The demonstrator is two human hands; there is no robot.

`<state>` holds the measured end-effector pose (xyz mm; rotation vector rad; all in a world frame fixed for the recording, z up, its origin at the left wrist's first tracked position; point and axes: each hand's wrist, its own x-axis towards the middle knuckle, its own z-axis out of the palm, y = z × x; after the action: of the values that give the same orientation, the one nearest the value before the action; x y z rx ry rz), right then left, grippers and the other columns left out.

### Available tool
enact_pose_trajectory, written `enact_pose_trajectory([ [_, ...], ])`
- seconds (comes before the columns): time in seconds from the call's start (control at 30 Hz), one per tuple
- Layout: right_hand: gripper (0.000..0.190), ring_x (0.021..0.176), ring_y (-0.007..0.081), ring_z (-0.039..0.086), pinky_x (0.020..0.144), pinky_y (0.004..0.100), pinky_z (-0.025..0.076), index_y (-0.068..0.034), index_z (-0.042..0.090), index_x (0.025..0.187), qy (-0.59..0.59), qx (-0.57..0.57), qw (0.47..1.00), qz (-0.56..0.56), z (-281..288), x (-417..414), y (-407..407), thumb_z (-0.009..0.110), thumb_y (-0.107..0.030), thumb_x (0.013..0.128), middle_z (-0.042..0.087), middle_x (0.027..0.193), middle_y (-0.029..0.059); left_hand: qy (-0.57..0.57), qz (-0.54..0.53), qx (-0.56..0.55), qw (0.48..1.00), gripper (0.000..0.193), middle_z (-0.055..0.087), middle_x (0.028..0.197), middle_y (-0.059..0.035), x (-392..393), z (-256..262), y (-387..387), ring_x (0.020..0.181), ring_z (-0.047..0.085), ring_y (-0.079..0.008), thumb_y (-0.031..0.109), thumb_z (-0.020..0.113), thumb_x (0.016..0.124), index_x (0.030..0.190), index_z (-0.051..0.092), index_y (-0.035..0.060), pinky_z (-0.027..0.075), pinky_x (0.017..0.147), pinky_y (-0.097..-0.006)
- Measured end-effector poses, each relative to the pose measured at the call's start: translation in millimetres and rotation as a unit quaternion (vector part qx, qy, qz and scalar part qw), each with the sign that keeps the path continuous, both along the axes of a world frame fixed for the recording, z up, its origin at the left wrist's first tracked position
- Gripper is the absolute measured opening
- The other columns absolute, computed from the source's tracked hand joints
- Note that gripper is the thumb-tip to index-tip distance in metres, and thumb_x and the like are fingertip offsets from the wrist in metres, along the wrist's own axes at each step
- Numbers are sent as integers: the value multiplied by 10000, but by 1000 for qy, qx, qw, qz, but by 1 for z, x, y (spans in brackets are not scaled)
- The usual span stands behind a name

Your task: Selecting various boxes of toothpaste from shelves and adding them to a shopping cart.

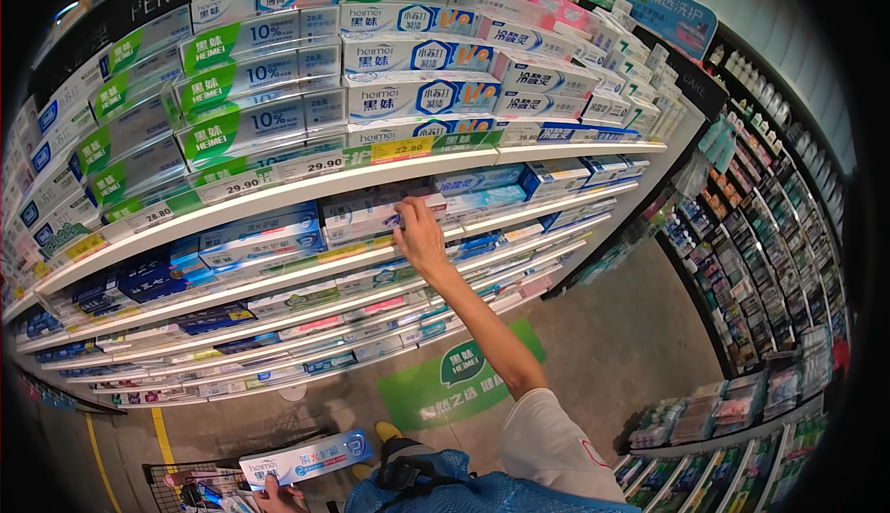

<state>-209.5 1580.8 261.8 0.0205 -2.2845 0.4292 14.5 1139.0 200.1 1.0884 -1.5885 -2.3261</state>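
My right hand (421,235) reaches to the second shelf, its fingers on the front of a white and purple toothpaste box (358,217); whether they grip it I cannot tell. Low at the left, my left hand (278,495) holds a white and blue Heimei toothpaste box (309,459) by its lower left end, above a wire basket (158,475). Left of the purple box, white and blue toothpaste boxes (261,235) lie on the same shelf; to its right are light blue boxes (487,197).
The top shelf edge (417,165) with price tags juts out above my right hand, bearing tall stacks of toothpaste boxes (261,82). More stocked shelves (334,322) run below. A green floor sticker (462,374) lies at the shelf's foot. Another stocked rack (765,263) stands at the right.
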Motion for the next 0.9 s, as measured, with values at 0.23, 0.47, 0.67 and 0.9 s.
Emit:
enact_pose_trajectory([
  [0.23, 414, 998, 365, 527, 798, 414, 471, -37, 491, 1099, -10, -18, 1000, 20, -3, 4, 1, 660, -33, 721, 471, 1151, 154, 13, 1, -20, 1000, 238, 463, 613, -18, -4, 2, 5, 466, 409, -111, 132, 702, 755, 860, 500, 63, 354, 405, -221],
  [0.47, 485, 990, 357, 543, 750, 414, 492, -64, 476, 1170, -48, -17, 998, -35, 1, 4, 0, 667, -69, 724, 452, 1199, 139, 22, -25, -37, 999, 261, 496, 619, -31, -3, -13, -5, 433, 409, -111, 124, 677, 772, 958, 513, 39, 334, 385, -231],
  [0.67, 519, 976, 352, 556, 756, 411, 493, -64, 473, 1198, -80, 26, 996, -17, 5, 2, 10, 687, -117, 728, 482, 1185, 130, 42, -17, -52, 998, 371, 508, 655, -35, -1, -24, -12, 452, 414, -107, 104, 662, 776, 1094, 484, 35, 328, 384, -224],
  [0.9, 430, 939, 342, 545, 736, 419, 482, -41, 497, 1119, -46, 39, 998, 19, 18, 3, 13, 676, -110, 735, 514, 1059, 136, 30, -24, -22, 999, 318, 524, 709, -29, -4, -6, -6, 510, 444, -102, 81, 639, 787, 1074, 509, 42, 359, 413, -209],
])
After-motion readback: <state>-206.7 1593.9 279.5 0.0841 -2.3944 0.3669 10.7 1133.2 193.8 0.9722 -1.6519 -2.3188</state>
